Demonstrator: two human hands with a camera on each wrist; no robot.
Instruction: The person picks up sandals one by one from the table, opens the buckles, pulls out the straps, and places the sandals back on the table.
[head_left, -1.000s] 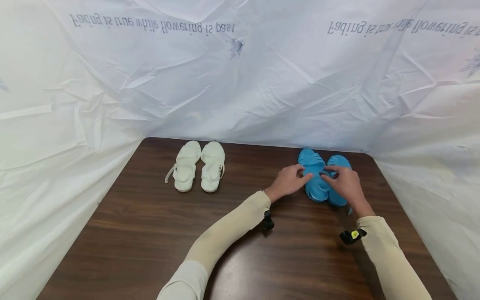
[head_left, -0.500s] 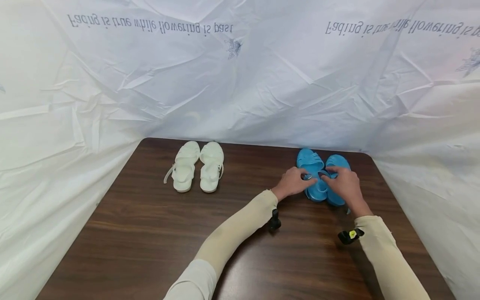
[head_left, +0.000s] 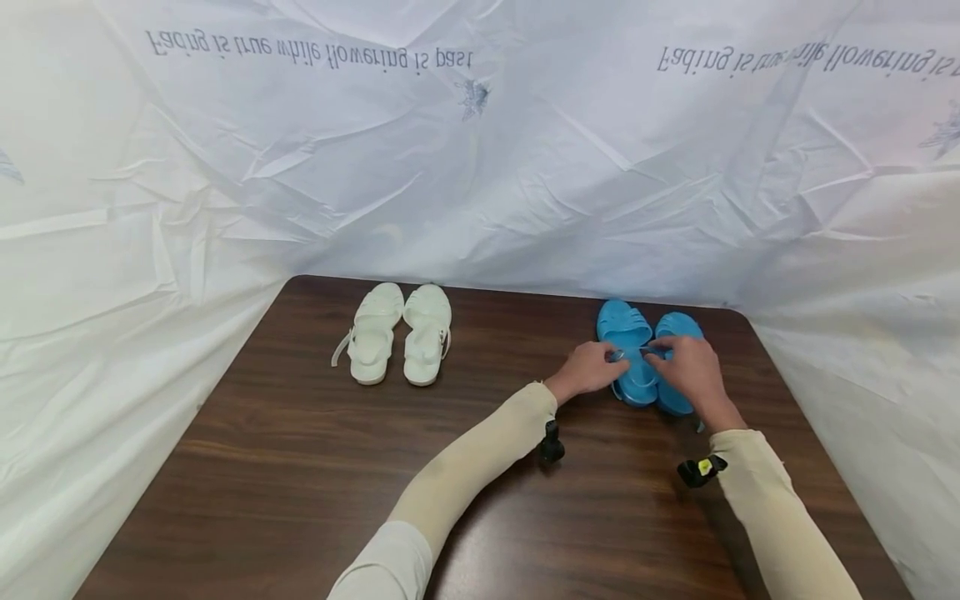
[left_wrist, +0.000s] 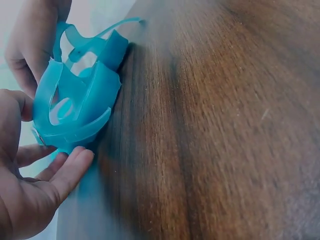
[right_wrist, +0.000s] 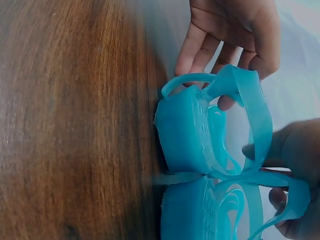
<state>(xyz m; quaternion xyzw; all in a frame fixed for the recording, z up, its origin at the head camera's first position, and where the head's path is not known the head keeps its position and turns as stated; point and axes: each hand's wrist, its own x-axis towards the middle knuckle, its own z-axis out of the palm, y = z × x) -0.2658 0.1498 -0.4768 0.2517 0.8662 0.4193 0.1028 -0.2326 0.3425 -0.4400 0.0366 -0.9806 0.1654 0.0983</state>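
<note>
A pair of blue sandals stands side by side at the table's back right, toes pointing away. My left hand [head_left: 585,370] is at the outer side of the left blue sandal [head_left: 618,320], thumb and forefinger pinching the ankle strap [right_wrist: 263,117] by its small metal buckle [head_left: 617,356]. From the other side my right hand [head_left: 693,372] reaches over the right blue sandal [head_left: 678,322] and pinches the same strap, one fingertip inside the loop in the right wrist view. Both soles rest on the wood. My right fingers partly cover the right sandal.
A pair of white sandals [head_left: 426,307] stands at the back left of the brown wooden table [head_left: 315,467], one strap [head_left: 341,348] sticking out sideways. Crumpled white sheeting [head_left: 480,183] with printed lettering hangs behind the table and along both sides.
My left hand has moved slightly right, and its thumb and forefinger have come together at the buckle. The right hand stays almost in place at the strap. The sandals have not moved.
</note>
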